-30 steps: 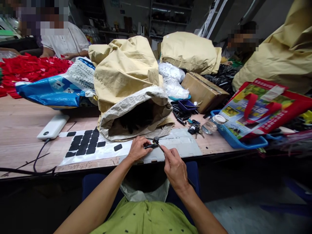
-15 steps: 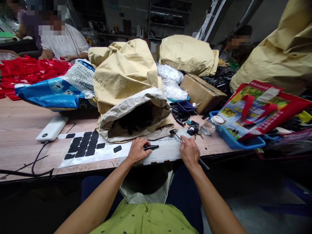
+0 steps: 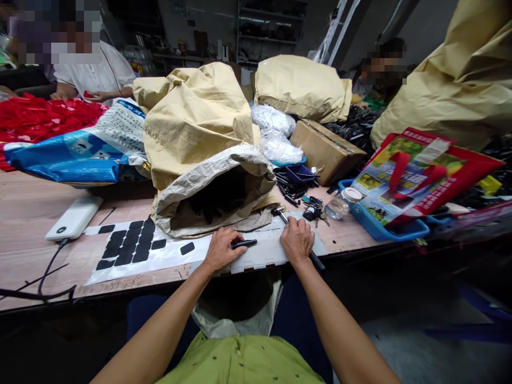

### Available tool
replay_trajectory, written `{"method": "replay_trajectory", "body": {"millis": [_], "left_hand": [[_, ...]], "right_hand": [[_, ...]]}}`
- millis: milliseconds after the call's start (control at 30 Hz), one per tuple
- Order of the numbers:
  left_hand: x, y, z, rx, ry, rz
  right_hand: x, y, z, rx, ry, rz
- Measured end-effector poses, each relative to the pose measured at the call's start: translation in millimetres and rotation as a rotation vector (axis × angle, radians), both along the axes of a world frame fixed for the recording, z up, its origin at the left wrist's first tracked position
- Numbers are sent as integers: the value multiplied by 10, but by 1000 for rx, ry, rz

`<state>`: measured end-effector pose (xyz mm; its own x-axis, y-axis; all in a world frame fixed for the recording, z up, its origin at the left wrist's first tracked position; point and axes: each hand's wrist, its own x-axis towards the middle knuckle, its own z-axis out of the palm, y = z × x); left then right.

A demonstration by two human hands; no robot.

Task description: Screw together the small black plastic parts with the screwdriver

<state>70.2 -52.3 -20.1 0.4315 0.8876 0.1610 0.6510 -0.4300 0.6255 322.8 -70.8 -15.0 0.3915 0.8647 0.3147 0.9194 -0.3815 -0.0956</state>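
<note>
Nearest you: your green top (image 3: 240,360) w/ dark specks, then a pale bag (image 3: 222,328) gaping btwn your legs, below the front edge of the table (image 3: 340,240). Just over that edge, both hands are occupied: your L hand (image 3: 220,248) pinches a black pen-like tube (image 3: 245,244) at one end, its free end pointing R, above the grey board (image 3: 270,250); your R hand (image 3: 298,238) is wrapped round a small hammer (image 3: 284,216), metal head beyond the fingers, black grip sticking out by the wrist. Tube & hammer are apart, w/ board showing btwn. To the L, a white sheet (image 3: 172,258) carries black rounded squares (image 3: 128,242), mostly in rows; past it, a white device (image 3: 74,217) w/ a dark cable plugged in. Straight ahead, nr your hands, a big tan sack (image 3: 196,117) lies open toward you, dark contents too dim to ID. R of it: keys (image 3: 318,213), a clear jar (image 3: 336,209) w/ white lid, & a blue tray (image 3: 370,224) w/ a red printed bag (image 3: 416,176) on it. Further back: a cardboard box (image 3: 326,151), a red heap (image 3: 48,114) far L, & a person in a white shirt (image 3: 94,74) behind it.
</note>
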Motion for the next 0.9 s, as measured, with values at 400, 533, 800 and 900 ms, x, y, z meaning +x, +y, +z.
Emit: {"method": "replay_trajectory", "body": {"millis": [400,533,800,900], "left_hand": [[-28,-8,0,9,-7,-24],[-31,-12,-8,11,-11,-26],[-32,-7,-8,-2,-5,-29],[-34,-13,5,-4,-5,-33]], "right_hand": [[-7,0,-26,2,-48,-2],[-11,3,-22,-23,-41,2],[-8,-8,-16,-49,-34,13],[-10,-9,-8,-47,-29,14]]}}
